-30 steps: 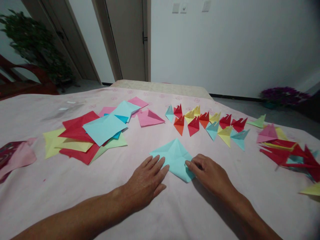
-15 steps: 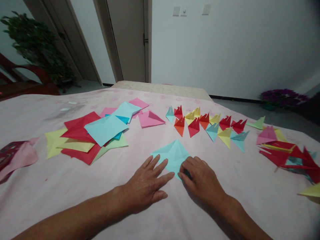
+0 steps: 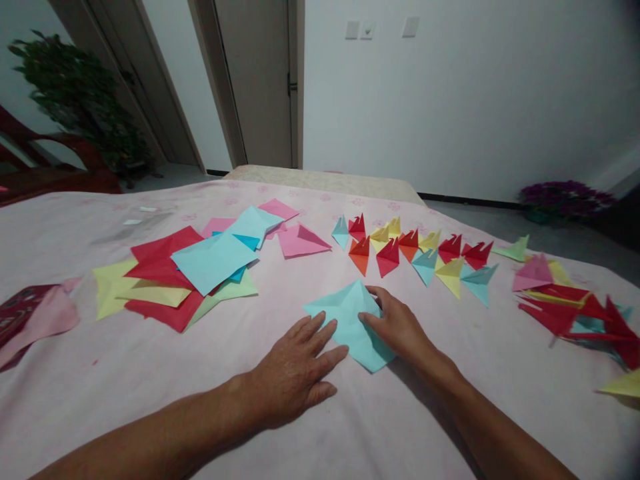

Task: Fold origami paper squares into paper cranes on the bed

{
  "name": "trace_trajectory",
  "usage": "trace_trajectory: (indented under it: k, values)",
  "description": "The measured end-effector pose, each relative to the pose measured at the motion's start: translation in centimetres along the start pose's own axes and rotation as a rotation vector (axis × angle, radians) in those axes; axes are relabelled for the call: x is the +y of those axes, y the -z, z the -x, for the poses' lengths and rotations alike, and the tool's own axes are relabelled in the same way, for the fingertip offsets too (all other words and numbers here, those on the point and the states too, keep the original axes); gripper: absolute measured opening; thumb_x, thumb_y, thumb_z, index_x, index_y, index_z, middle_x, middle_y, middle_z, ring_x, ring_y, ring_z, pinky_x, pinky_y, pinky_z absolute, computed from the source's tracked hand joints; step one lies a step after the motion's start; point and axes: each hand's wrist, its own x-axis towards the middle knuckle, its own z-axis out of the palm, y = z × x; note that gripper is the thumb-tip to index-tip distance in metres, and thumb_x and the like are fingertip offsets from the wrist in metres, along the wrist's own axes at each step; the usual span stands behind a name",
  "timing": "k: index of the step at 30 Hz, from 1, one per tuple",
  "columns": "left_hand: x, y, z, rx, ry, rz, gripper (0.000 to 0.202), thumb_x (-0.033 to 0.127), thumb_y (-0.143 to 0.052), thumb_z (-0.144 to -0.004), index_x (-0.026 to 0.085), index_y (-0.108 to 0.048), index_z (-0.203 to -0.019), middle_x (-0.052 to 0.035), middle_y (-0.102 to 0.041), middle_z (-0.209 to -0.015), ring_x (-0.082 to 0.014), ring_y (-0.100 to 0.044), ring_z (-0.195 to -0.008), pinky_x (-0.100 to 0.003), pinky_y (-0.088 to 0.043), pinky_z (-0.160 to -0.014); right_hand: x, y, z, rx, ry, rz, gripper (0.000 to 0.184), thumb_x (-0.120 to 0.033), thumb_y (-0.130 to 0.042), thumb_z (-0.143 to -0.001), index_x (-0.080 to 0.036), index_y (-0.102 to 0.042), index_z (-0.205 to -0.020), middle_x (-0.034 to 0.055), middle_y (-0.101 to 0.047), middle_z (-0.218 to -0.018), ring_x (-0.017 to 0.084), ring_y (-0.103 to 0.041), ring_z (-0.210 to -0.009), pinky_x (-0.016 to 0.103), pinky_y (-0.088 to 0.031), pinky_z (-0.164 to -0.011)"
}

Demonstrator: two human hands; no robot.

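Light-blue creased paper (image 3: pixel 349 319) has your left hand (image 3: pixel 300 368), fingers spread, on its near-left edge, your right hand (image 3: pixel 400 323), fingers pinching its far-right edge.

Right hand (image 3: pixel 400 325) hides part of light-blue paper (image 3: pixel 351 309); chair (image 3: pixel 63 179) cut by left edge

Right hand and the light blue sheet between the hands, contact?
Touching. The head view shows it: the right hand has its thumb laid over the light blue sheet, pressed against its upper face.
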Motion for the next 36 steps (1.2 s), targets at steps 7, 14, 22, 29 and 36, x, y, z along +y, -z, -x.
trace_trajectory:
  k: [7,14,22,29,36]
  values:
    - [-0.5,-0.2,-1.2,0.006,0.036,0.015,0.063,0.054,-0.047,-0.094,0.028,-0.034,-0.150,-0.0150,-0.029,-0.158,-0.0356,-0.021,-0.147,-0.059,-0.028,-0.113,1.6,1.2,2.5,-0.026,-0.120,-0.238,0.035,-0.027,-0.063,-0.074,-0.016,-0.064,-0.107,0.0087,-0.073,-0.100,0.024,-0.068,-0.085,0.034,-0.052,-0.073]
    - [-0.6,0.5,-1.6,-0.023,0.063,0.051,0.057,0.048,-0.051,-0.094,0.032,-0.038,-0.147,-0.0122,-0.029,-0.159,-0.0346,-0.026,-0.146,-0.059,-0.028,-0.113,1.7,1.0,-0.4,-0.045,-0.127,-0.526,0.037,-0.033,-0.070,-0.066,-0.013,-0.069,-0.097,0.0070,-0.072,-0.082,0.021,-0.065,-0.069,0.032,-0.051,-0.061]
    - [-0.9,0.3,-1.8,-0.012,0.085,0.048,0.057,0.045,-0.055,-0.092,0.034,-0.039,-0.146,-0.0120,-0.027,-0.159,-0.0359,-0.024,-0.146,-0.062,-0.028,-0.112,1.5,0.7,0.8,-0.059,0.121,-0.244,0.032,-0.022,-0.057,-0.078,-0.018,-0.073,-0.106,0.0050,-0.068,-0.090,0.019,-0.064,-0.081,0.030,-0.050,-0.072]
    - [-1.2,0.5,-2.2,-0.009,0.125,0.046,0.053,0.035,-0.058,-0.092,0.033,-0.044,-0.143,-0.0094,-0.033,-0.157,-0.0326,-0.026,-0.146,-0.058,-0.028,-0.114,0.8,1.4,1.5,-0.007,0.481,0.149,0.035,-0.013,-0.054,-0.083,-0.026,-0.070,-0.112,0.0046,-0.061,-0.092,0.019,-0.056,-0.089,0.032,-0.046,-0.079]
    - [-1.8,0.4,-2.4,0.062,0.117,0.050,0.047,0.033,-0.052,-0.095,0.031,-0.046,-0.142,-0.0097,-0.044,-0.149,-0.0285,-0.036,-0.140,-0.055,-0.030,-0.114,1.3,1.4,1.9,-0.038,0.630,0.327,0.060,0.002,-0.051,-0.067,-0.024,-0.065,-0.120,0.0081,-0.065,-0.107,0.023,-0.056,-0.099,0.036,-0.048,-0.086]
